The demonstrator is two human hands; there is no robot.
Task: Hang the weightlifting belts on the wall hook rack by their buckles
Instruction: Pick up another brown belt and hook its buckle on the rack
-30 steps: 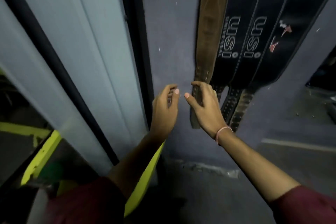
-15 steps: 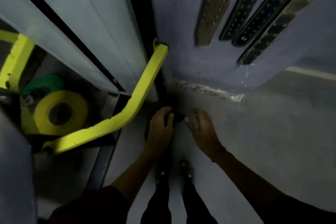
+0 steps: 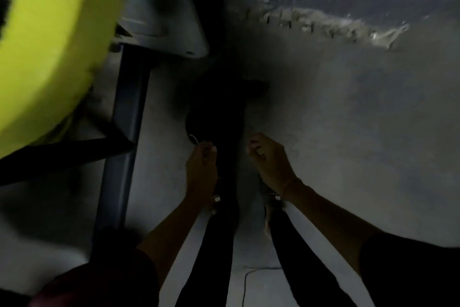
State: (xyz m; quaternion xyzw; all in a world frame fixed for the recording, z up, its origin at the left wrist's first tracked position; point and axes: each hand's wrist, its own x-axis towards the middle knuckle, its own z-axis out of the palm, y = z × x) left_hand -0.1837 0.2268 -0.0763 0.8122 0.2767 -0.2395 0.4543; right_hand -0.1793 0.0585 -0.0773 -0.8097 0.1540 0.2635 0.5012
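You've bent lower; the hung belts have left view. Your left hand (image 3: 201, 169) and right hand (image 3: 270, 161) curl beside a limp black belt (image 3: 219, 112). Its round metal buckle (image 3: 193, 138) glints just past the left fingertips, but whether either hand holds it is unclear.

A dark mass (image 3: 219, 107) just beyond the left hand (image 3: 201, 172) is lost to shadow and blur. What, if anything, is gripped by that hand or the right hand (image 3: 270, 162) cannot be told. A yellow shape (image 3: 44, 45) left of the hands is cropped by the edge.
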